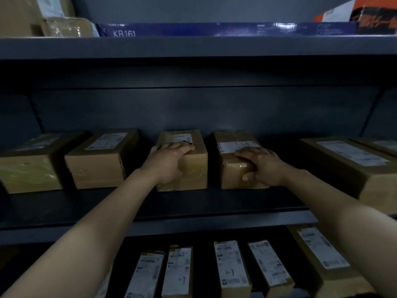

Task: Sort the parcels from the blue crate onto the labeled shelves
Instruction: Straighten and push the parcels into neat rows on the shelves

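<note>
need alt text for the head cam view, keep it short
The left hand and right hand each grip a cardboard parcel, the left-hand parcel and right-hand parcel, side by side on a dark middle shelf. Other labelled parcels stand on the shelf below.

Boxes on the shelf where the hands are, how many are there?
6: far-left box, next box, box under the left hand, box under the right hand, big box at right, and a partly seen box behind it. More may hide off-frame.
</note>
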`<action>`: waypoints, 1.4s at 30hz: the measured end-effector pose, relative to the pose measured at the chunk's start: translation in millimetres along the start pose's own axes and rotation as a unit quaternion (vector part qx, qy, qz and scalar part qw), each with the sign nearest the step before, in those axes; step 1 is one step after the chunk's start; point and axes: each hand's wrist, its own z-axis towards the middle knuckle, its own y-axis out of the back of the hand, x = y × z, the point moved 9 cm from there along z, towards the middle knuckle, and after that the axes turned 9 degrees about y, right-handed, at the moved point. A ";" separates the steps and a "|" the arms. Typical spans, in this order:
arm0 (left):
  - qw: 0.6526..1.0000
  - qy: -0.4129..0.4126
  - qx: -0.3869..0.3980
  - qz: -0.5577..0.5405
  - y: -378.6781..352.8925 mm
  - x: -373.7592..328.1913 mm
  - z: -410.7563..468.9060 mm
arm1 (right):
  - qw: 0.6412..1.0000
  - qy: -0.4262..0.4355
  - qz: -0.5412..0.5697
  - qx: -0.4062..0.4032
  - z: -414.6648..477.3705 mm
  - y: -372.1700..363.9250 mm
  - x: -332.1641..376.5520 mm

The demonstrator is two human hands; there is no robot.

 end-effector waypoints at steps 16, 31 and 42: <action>0.999 0.025 -0.025 0.019 -13.5 14.1 16.4 | 1.000 -0.010 -0.026 -0.002 -7.1 -0.5 5.2; 0.957 -0.180 -0.152 -0.171 60.5 -262.2 -22.8 | 0.974 -0.069 -0.124 -0.178 -156.2 112.2 -62.5; 0.989 -0.146 -0.009 0.000 -0.6 -436.7 -3.2 | 0.984 -0.159 -0.050 -0.069 -272.7 120.9 -241.6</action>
